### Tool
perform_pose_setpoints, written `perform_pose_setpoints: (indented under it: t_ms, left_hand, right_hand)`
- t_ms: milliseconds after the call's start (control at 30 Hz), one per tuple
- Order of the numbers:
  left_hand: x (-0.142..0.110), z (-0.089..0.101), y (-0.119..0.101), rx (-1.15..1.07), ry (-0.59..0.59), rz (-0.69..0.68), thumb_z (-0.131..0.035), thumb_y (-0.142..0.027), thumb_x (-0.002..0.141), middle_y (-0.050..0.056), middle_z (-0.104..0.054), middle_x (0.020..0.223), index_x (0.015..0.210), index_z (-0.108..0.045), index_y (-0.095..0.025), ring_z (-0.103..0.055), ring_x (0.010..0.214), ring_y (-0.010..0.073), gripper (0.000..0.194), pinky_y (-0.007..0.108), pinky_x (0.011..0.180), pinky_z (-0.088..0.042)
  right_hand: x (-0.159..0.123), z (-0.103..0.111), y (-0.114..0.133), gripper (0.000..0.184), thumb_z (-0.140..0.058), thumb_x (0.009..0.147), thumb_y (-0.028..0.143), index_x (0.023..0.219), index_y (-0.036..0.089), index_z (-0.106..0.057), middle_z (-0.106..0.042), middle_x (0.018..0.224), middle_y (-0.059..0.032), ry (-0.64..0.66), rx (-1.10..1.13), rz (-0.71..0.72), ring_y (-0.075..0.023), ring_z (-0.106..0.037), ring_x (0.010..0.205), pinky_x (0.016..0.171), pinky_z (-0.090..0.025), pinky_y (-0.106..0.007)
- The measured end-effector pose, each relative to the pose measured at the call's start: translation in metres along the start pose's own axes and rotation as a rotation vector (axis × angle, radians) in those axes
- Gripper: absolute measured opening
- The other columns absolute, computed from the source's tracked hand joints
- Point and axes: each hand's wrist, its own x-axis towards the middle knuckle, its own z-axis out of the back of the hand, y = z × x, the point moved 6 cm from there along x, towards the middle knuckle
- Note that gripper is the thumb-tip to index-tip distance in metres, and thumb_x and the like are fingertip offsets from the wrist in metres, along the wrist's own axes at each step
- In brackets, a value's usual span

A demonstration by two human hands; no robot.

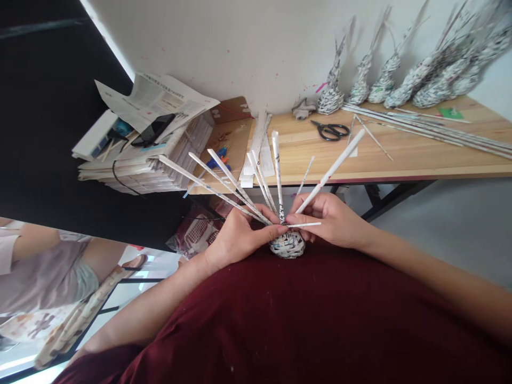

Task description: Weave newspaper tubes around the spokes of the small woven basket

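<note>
Close to my body is a small round woven newspaper piece (287, 245), with several rolled paper sticks fanning up and out from its top. My left hand (244, 229) is closed on its upper left side, the thumb pressed near the rim where the sticks emerge. On the other side my right hand (326, 218) pinches a thicker white paper stick (334, 166) close to its base. A short thin paper stick end (308, 224) points right, beneath the right fingers. The fingertips hide part of the weave's top.
Black-handled scissors (331, 130) lie on the wooden table (384, 154). Several woven paper bottle shapes (330, 90) stand along the wall, with long paper sticks (432, 128) before them. A newspaper stack (148, 170) is at left. Another person (52, 266) sits at far left.
</note>
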Motion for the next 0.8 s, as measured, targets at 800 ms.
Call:
perform_pose_setpoints:
  t_ms: [800]
  left_hand:
    - [-0.002,0.001,0.001,0.031,-0.089,0.032,-0.072,-0.026,0.078,0.002,-0.069,0.078,0.079,-0.061,-0.015,-0.062,0.072,0.0149,0.016,0.027,0.068,-0.050]
  right_hand:
    - [-0.021,0.011,0.020,0.018,-0.070,0.089,0.021,0.106,0.025,-0.076,-0.078,0.094,-0.0068,-0.258,-0.549,0.641,-0.0217,-0.071,0.081,0.072,-0.058,-0.036]
